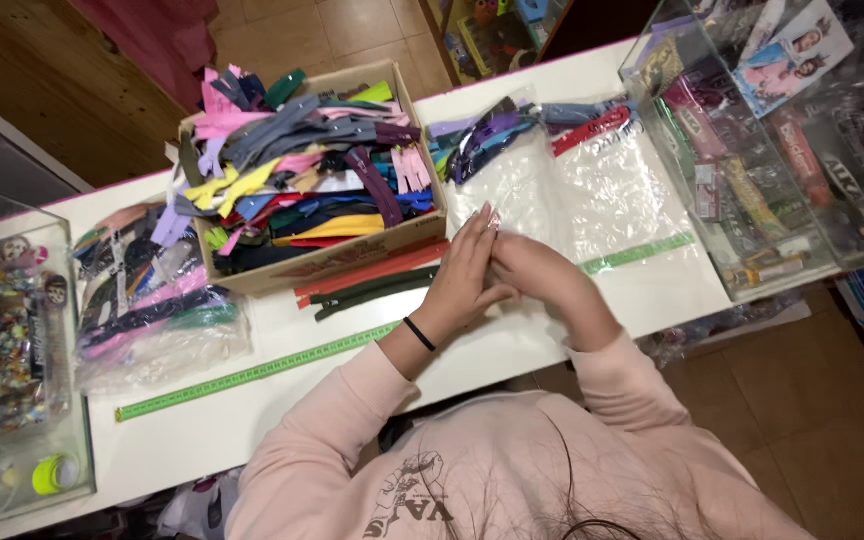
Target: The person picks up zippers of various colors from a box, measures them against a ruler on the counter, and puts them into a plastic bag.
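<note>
Two hands — left hand [462,268], right hand [537,272] — pressed together over plastic bag [602,200]

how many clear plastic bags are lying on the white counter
3, as far as shows. One bag of zippers lies left of the cardboard box; a second sits right of it; a nearly flat third lies beside the glass case. Overlapping bags may hide more.

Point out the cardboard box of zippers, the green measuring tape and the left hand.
cardboard box [352,255], head view, front wall.
green measuring tape [252,375], head view, left stretch.
left hand [462,270], head view, back of hand.
</note>
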